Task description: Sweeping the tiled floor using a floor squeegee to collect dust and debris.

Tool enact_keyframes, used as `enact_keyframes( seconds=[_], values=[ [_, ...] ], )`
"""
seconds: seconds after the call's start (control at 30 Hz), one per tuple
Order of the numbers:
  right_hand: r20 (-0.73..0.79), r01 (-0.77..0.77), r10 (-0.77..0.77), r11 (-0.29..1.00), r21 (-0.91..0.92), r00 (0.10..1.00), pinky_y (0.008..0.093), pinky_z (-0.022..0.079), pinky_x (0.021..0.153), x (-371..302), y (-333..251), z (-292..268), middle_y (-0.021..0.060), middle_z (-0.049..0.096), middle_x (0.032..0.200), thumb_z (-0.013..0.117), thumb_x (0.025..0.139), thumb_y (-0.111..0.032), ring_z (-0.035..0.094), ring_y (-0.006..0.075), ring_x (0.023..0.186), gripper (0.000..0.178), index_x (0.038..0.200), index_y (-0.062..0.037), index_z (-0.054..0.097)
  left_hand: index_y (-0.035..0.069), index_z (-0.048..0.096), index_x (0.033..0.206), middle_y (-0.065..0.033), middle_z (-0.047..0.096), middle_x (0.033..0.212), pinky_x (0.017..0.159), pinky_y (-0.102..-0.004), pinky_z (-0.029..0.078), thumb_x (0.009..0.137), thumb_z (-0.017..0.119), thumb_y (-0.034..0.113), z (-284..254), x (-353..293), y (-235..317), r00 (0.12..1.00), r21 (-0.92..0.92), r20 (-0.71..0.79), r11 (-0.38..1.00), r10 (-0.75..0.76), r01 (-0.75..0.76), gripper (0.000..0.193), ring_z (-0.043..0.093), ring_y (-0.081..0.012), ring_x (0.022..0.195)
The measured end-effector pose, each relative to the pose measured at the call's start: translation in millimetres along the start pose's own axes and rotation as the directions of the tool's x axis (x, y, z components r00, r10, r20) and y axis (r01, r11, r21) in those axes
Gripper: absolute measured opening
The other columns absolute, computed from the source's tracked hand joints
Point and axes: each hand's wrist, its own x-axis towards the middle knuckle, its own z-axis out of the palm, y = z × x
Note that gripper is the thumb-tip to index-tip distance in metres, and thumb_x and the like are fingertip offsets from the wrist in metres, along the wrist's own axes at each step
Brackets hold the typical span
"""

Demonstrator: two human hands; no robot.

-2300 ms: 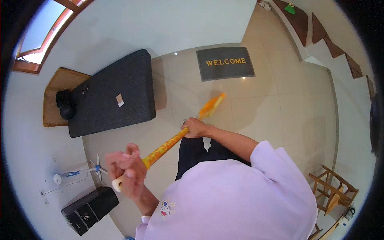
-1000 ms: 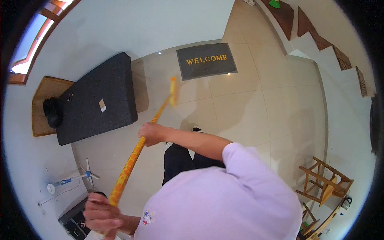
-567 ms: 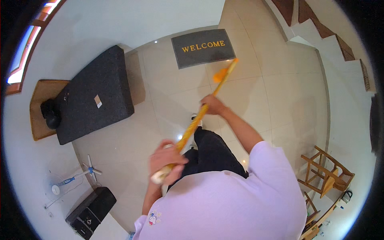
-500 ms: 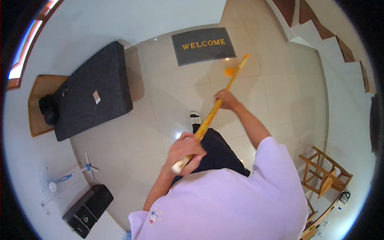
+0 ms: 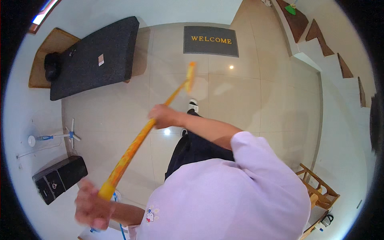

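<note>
A long yellow-patterned pole [image 5: 132, 150] slants across in front of me, from the lower left up toward the middle of the floor. At its far end is a narrow yellow head with an orange tip [image 5: 191, 76], blurred, so I cannot tell if it is a broom or a mop. My right hand [image 5: 166, 116] is wrapped round the shaft about midway, palm down. Low on the left, my left hand [image 5: 94, 206] is closed at the pole's near end, smeared by motion. My dark trousers and one white-and-black shoe [image 5: 193, 105] show beneath the shaft.
A dark grey mattress-like bed [image 5: 96, 60] stands at the left. A grey doormat [image 5: 211, 41] lies at the far wall. Stairs [image 5: 306, 44] rise at the far right. A fan [image 5: 54, 137] and a black speaker-like box [image 5: 60, 179] are at the left. A wooden chair [image 5: 320, 188] stands at the lower right.
The pole has swung to the left, its head coming from beside the mat toward my foot. Both hands have moved left with it, my left hand also lower. The view has shifted.
</note>
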Motion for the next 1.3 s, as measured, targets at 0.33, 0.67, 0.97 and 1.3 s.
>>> enact_keyframes(
  seconds=[0.33,0.67,0.97,1.3],
  values=[
    [0.026,0.163,-0.177,0.949,0.268,0.984,0.039,0.042,0.054,-26.0,-52.7,52.0,0.0145,0.051,0.056,0.052,0.051,-0.016,0.051,0.032,0.058,0.013,0.053,-0.0029,0.052,0.015,0.032,0.071,0.0033,0.034,0.05,0.059,-0.032,0.028,0.069,0.051,0.018,5.9,-30.5,58.9,0.961,-0.002,0.094,0.966,-0.258,0.26,0.019,0.034,-0.0096,0.05],
    [-0.281,-0.561,0.537,0.828,-0.003,0.795,0.0388,0.043,0.062,-269.5,60.0,-118.3,0.0149,0.054,0.063,0.059,0.052,-0.018,0.052,0.0321,0.066,0.016,0.061,-0.0049,0.056,0.012,0.04,0.075,-0.0004,0.04,0.042,0.067,-0.0338,0.031,0.073,0.049,0.019,225.8,-25.5,0.8,0.801,-0.523,0.478,0.616,-0.36,0.589,0.012,0.042,-0.0102,0.041],
    [-0.169,-0.874,0.87,0.48,0.081,0.462,0.0393,0.043,0.057,-400.4,-8.1,-157.4,0.0156,0.054,0.061,0.055,0.057,-0.018,0.052,0.0315,0.059,0.013,0.059,-0.0047,0.055,0.011,0.039,0.065,0.005,0.029,0.037,0.061,-0.0302,0.032,0.071,0.048,0.021,351.5,-7.7,6.3,0.662,-0.545,0.684,0.389,-0.306,0.743,0.016,0.024,-0.0056,0.031],
    [-0.533,-0.671,0.612,0.734,0.108,0.584,0.0387,0.039,0.052,-394.7,73.2,-181.1,0.0133,0.05,0.058,0.057,0.054,-0.013,0.049,0.0326,0.058,0.012,0.062,-0.0048,0.051,0.004,0.058,0.066,-0.0016,0.05,0.046,0.056,-0.0282,0.038,0.062,0.053,0.003,428.5,32.1,60.1,0.64,-0.566,0.764,0.559,0.08,0.606,0.007,0.039,-0.0096,0.036]
  ],
)
